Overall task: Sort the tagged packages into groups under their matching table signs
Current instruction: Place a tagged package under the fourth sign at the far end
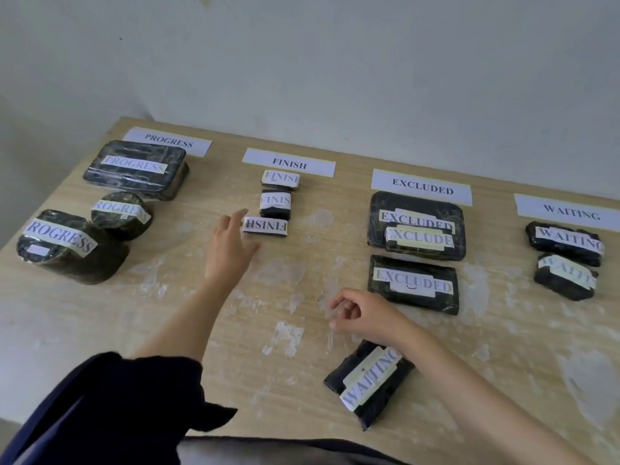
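Note:
Four paper signs lie along the table's far edge: PROGRESS [167,141], FINISH [289,162], EXCLUDED [422,187] and WAITING [570,212]. Black wrapped packages with matching tags sit below each sign. A small FINISH package [265,226] lies upside down, third in its column. My left hand [229,245] is open, its fingertips just left of that package. My right hand [360,313] hovers loosely curled and empty above the table. A loose WAITING package [369,382] lies near the front edge, under my right wrist.
The wooden table [302,273] has worn, whitish patches across its middle. A pale wall stands right behind it. My dark sleeve [110,407] covers the lower left corner.

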Demonstrator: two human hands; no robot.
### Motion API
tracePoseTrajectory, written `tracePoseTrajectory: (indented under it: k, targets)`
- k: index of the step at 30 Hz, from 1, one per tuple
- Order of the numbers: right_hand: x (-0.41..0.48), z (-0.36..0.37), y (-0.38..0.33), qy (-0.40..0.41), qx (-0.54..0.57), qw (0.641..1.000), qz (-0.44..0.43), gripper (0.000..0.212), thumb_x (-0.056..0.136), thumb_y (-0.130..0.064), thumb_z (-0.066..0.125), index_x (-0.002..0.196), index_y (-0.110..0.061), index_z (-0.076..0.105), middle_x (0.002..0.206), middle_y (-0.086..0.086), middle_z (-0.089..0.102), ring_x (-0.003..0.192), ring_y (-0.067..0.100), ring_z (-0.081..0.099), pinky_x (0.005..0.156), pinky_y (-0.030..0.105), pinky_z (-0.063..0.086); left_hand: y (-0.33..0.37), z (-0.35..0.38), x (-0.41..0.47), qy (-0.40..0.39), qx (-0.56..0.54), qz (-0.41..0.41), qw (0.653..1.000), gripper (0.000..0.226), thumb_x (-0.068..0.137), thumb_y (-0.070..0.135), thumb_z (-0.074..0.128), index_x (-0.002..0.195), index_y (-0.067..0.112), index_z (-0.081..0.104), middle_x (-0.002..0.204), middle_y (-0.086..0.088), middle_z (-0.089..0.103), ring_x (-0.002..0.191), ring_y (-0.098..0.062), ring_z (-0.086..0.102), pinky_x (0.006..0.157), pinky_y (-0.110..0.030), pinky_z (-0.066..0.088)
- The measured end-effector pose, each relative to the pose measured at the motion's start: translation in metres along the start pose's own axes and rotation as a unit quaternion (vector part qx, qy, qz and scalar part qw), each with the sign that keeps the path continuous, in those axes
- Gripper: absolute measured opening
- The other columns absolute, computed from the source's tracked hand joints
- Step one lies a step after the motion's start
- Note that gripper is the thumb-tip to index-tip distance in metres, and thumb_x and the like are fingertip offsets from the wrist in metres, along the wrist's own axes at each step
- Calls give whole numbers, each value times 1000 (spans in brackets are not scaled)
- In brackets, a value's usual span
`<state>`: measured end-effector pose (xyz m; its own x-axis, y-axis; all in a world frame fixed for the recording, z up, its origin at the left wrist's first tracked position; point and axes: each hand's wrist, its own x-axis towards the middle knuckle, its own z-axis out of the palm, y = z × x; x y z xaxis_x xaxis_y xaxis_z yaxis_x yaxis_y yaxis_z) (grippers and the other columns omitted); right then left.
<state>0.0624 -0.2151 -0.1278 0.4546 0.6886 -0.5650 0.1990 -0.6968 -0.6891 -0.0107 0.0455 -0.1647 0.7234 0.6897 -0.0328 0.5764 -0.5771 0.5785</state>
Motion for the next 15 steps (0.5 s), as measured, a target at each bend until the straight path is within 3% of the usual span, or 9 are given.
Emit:
tracePoseTrajectory:
  k: [2, 4, 6, 8, 12, 15]
  targets:
    - [-7, -5, 2, -47, -64, 997, 12, 33, 77, -37, 72, 106, -26, 61, 97, -1, 64, 80, 9, 55, 75, 28, 47, 15, 3, -32, 15, -2, 21, 1000, 37, 86, 29, 67, 119, 17, 55, 105, -4, 59, 96, -22, 58, 77, -33, 51]
    - [-16, -11, 5, -62, -123, 990, 9, 42, 74, -42, 73, 111, -28, 59, 101, -4, 61, 96, 13, 53, 86, 33, 47, 34, 8, -73, -35, -10, 36, 999, 23, 88, 40, 60, 101, 20, 60, 86, 5, 61, 76, -11, 60, 62, -21, 47]
    - [-26, -15, 9, -77, -183, 980, 0, 52, 74, -45, 72, 121, -30, 53, 117, -6, 56, 120, 15, 42, 98, 37, 41, 45, 20, -112, -119, -24, 77, 990, 28, 88, 48, 57, 89, 21, 61, 78, 8, 62, 67, -7, 59, 58, -23, 50]
    - [-36, -16, 16, -88, -273, 958, -23, 65, 74, -46, 70, 132, -31, 44, 136, -6, 44, 131, 17, 28, 103, 40, 33, 49, 32, -145, -188, -22, 122, 974, 36, 85, 55, 54, 87, 20, 63, 79, 8, 61, 67, -7, 58, 61, -26, 52]
    - [-50, -7, 32, -92, -404, 907, -72, 83, 72, -44, 73, 142, -29, 32, 144, -3, 30, 130, 20, 23, 104, 39, 30, 48, 45, -169, -173, -43, 118, 977, 31, 87, 47, 59, 86, 17, 66, 81, 7, 59, 65, -6, 53, 58, -24, 45]
    - [-54, -2, 39, -49, -367, 927, -59, 77, 69, -39, 78, 132, -24, 36, 134, -2, 36, 120, 18, 29, 96, 36, 38, 54, 44, -169, -184, -51, 98, 977, 30, 89, 46, 57, 90, 18, 68, 84, 7, 59, 70, -8, 55, 61, -24, 45]
